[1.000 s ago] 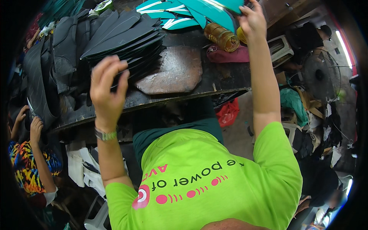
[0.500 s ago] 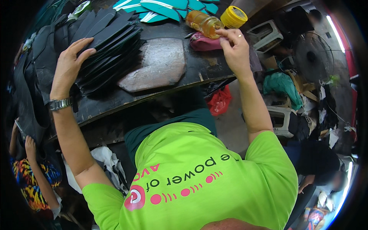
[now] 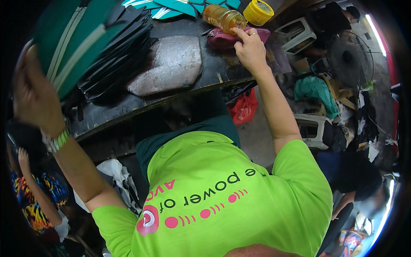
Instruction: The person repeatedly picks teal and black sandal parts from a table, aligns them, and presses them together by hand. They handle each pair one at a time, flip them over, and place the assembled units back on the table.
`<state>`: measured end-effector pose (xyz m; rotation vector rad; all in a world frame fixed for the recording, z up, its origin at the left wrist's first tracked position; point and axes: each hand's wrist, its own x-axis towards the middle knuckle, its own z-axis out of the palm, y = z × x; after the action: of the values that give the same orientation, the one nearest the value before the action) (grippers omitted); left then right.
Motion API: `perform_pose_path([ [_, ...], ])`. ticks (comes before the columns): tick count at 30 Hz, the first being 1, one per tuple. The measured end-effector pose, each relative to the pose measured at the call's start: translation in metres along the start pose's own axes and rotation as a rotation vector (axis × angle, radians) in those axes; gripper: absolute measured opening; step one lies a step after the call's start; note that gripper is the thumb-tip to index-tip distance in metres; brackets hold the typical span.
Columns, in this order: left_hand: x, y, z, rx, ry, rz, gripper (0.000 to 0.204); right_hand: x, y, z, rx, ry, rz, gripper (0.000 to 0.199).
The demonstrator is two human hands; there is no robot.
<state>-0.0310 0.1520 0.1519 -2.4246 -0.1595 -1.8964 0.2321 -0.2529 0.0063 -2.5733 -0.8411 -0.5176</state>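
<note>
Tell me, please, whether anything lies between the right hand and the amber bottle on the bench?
Nothing visible does. The right hand rests on the pink pouch, its fingertips right beside the amber bottle, with no object between them.

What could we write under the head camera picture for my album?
A person's left hand lifts dark green pieces off a stack, while the right hand touches an amber bottle on the workbench.

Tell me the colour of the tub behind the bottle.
Yellow tub, head view.
</note>
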Motion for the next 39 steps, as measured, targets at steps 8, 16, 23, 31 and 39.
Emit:
perform_pose_path([
  [8, -0.104, 0.118, 0.02, -0.572, -0.571, -0.693, 0.017, -0.006, -0.02, -0.012, -0.027, 0.046, 0.05, 0.034],
  [16, -0.165, 0.126, 0.053, -0.411, -0.645, -0.561, 0.021, -0.051, -0.098, -0.007, 1.052, -0.113, 0.015, 0.049],
  [23, -0.158, 0.135, 0.055, -0.405, -0.725, -0.371, 0.028, -0.057, -0.128, 0.026, 0.734, -0.131, -0.192, 0.068],
  [31, -0.142, 0.127, 0.063, -0.406, -1.003, -0.104, 0.053, -0.062, -0.137, 0.028, 0.579, -0.112, -0.201, 0.068],
  [39, -0.143, 0.114, 0.06, -0.503, -1.007, -0.082, 0.032, -0.062, -0.14, 0.034, 0.6, -0.095, -0.211, 0.053],
])
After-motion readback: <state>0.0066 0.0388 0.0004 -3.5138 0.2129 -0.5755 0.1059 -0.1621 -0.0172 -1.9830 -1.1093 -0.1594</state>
